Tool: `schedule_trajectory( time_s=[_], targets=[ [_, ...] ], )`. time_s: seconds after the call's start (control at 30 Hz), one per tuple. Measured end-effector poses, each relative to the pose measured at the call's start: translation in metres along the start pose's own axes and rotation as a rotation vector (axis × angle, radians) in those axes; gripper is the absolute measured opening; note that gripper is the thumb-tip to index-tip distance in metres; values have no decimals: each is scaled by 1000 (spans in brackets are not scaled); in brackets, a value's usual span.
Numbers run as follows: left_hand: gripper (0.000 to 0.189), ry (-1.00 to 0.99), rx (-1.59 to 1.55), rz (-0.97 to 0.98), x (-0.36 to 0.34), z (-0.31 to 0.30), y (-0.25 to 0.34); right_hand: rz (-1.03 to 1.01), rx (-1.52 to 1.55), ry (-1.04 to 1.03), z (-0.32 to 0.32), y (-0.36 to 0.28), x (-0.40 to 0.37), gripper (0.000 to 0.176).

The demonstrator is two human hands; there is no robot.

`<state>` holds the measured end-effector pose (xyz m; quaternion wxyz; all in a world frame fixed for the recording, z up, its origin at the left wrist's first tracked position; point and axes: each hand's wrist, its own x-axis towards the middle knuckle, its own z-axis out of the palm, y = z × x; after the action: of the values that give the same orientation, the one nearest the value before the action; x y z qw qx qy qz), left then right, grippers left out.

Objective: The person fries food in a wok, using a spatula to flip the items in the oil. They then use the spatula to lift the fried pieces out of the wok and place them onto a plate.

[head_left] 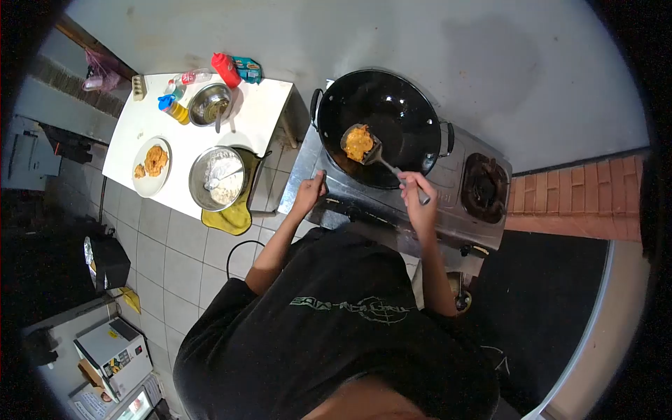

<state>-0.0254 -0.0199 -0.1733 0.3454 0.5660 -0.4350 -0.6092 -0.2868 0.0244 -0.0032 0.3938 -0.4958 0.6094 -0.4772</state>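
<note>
My right hand (419,198) is closed around the grey handle of a metal spatula (376,153). On the spatula's blade lies a golden-brown fried piece of food (358,143), held over the left part of a large black wok (413,105). Dark, shiny oil shows inside the wok, which sits on a steel gas stove (448,183). My left hand (311,192) is at the stove's front left edge, below the wok, with its thumb raised and its other fingers curled; whether it holds anything is hidden.
On the white table (126,133) at left are a plate (145,187) of fried pieces, a bowl of white flour (225,183), a smaller metal bowl (203,105), and several bottles. An unused burner (484,183) lies right of the wok, beside a brick ledge (574,192).
</note>
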Motion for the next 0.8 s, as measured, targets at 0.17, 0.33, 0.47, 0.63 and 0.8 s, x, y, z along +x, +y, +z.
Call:
schedule_trajectory(
  time_s=[0.17, 0.33, 0.47, 0.63, 0.8],
  targets=[
    [69, -29, 46, -3, 1, -2, 0, -50, -19, 33, 2, 17, -25, 22],
    [68, -27, 28, -19, -2, 0, 6, -179, -57, 42, -1, 23, -35, 23],
    [66, 18, 34, -76, -6, 1, 9, -230, -71, 14, -8, 29, -37, 18],
    [60, 110, 66, -29, -16, 11, 0, -280, -74, -26, -21, 25, -39, 17],
    [30, 424, 136, 249, -38, 29, -3, -366, -84, -70, -37, 32, -36, 17]
  ],
)
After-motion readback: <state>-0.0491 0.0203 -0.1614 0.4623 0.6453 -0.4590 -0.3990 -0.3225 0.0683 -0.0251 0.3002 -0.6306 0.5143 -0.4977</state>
